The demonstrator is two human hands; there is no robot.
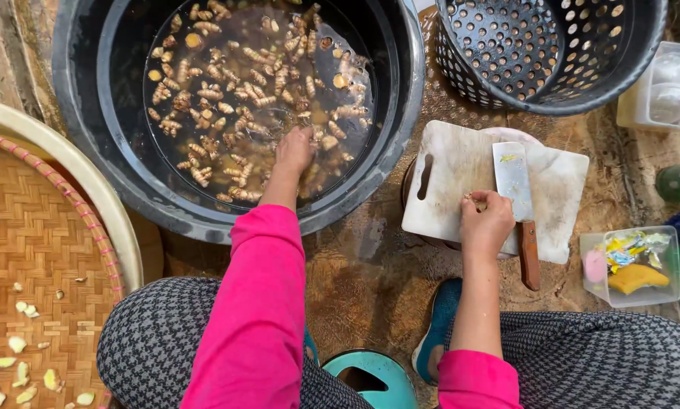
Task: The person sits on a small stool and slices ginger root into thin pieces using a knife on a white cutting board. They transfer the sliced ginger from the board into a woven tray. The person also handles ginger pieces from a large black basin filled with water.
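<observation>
- The left hand (294, 150) is reaching down into the black tub (82, 113), its fingers dipping under the brownish water among the floating root pieces (226, 98), which look like small knobby rhizomes, perhaps ginger or turmeric. The water is hiding the fingertips, so I cannot tell whether this grip is closing on a piece or merely feeling about.
- The tub is sitting straight ahead of the knees, within an easy arm's stretch, so soaking roots are lying right where the hand is fishing.
- The right hand (485, 223) is resting curled on the near edge of the white cutting board (450, 182), its grip pinching a small pale bit (472, 197), seemingly a root piece, against the board.
- The cleaver (513, 180) is lying flat on the board just beside that hand, blade pointing away and its wooden handle (528, 254) overhanging toward the person, ready for picking up.
- The woven bamboo tray (37, 250) on the left is carrying thin pale slices (10, 363) spread apart in one layer, probably for drying.
- A black perforated basket (582, 68) is standing behind the board, near the tub, suited to draining.
- A clear plastic box (631, 265) of small oddments is sitting to the right, out of the wet area.
</observation>
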